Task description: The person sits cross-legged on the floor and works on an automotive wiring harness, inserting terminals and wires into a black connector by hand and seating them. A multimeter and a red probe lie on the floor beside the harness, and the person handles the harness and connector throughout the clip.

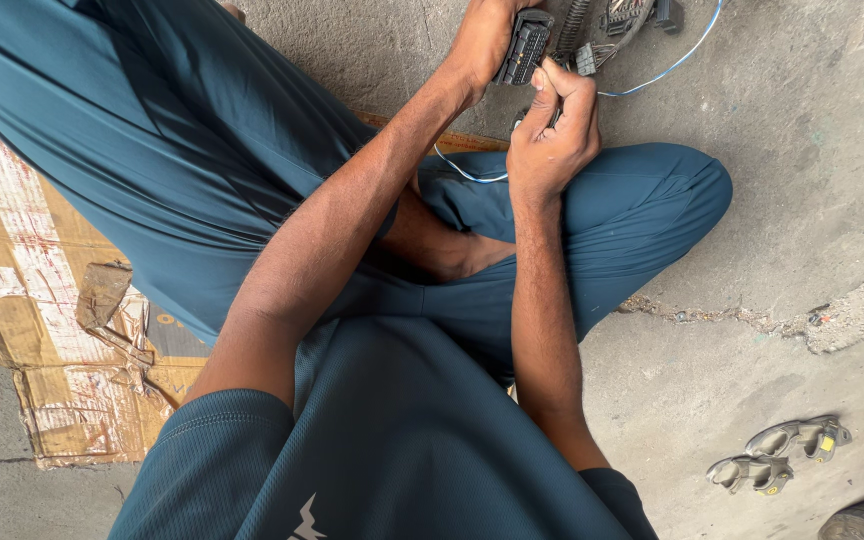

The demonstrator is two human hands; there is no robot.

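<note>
Head view, looking down on a seated person with legs crossed. The left hand [482,40], at the top edge, is closed around a black connector [524,45]; the block juts out to the right of the fingers, its ribbed face exposed, with the thumb side partly cut off by the frame. The right hand [552,125], just below and to the right, is curled into a narrow fist; its fingertips press against something thin and dark at the connector's lower edge, too small to identify. A blue wire [667,68] loops from behind the right hand up toward the top edge, and a second stretch shows below the fist, over the knee. A grey harness [607,25] lies on the concrete floor [802,150], just beside the connector. Flattened cardboard [42,330] lies under the person at left. Two sandals [777,455] sit at lower right, well apart from the hands.
</note>
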